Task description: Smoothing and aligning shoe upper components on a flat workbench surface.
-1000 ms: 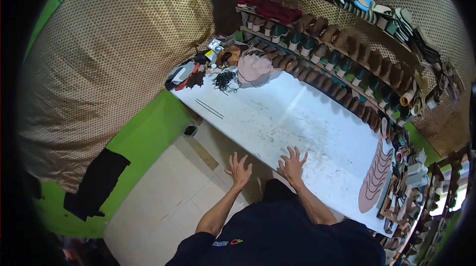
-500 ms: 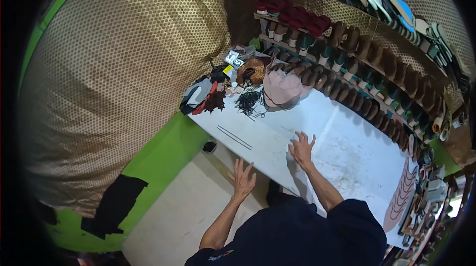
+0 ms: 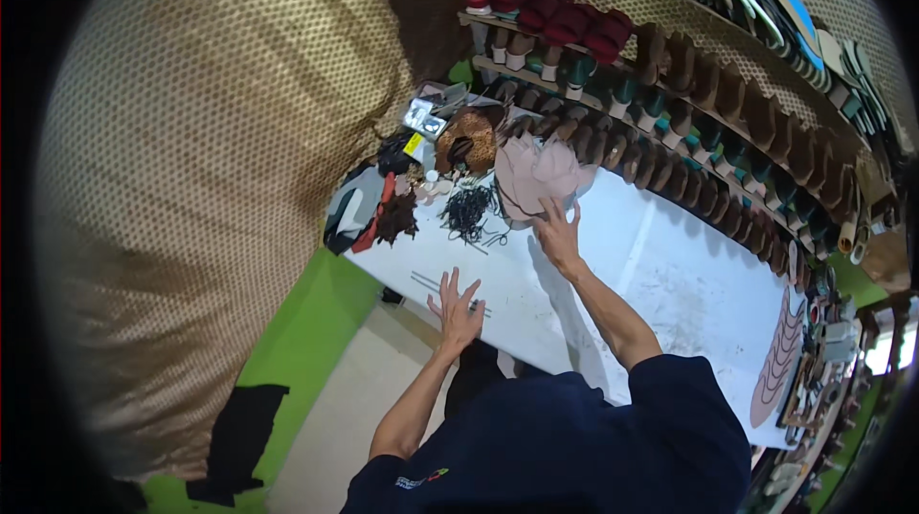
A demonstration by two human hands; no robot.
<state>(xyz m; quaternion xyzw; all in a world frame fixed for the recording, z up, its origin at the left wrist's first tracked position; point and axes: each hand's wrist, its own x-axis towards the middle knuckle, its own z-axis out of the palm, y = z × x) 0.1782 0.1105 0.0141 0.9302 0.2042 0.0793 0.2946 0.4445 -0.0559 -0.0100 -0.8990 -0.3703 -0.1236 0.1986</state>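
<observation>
My right hand (image 3: 557,236) is stretched out over the white table (image 3: 613,236), fingers apart. Its fingertips overlap the near edge of a pile of pale pink cut pieces (image 3: 536,174); whether they touch it I cannot tell. Near the table's front edge, my left hand (image 3: 458,311) has its fingers spread and holds nothing. Thin dark strips (image 3: 421,279) lie beside and partly behind it. Left of the pink pile sits a tangle of black cords (image 3: 468,212).
Dark brown scraps (image 3: 396,218) and folded grey and red material (image 3: 359,203) lie at the table's left end. Shelves of shoe lasts (image 3: 699,83) run along the back. A pink piece with wavy dark lines (image 3: 777,356) lies at the right end, beside cluttered tools.
I have come closer to the table. My right hand has moved forward to the pink pile, and my left hand has moved over the table's front edge by the strips.
</observation>
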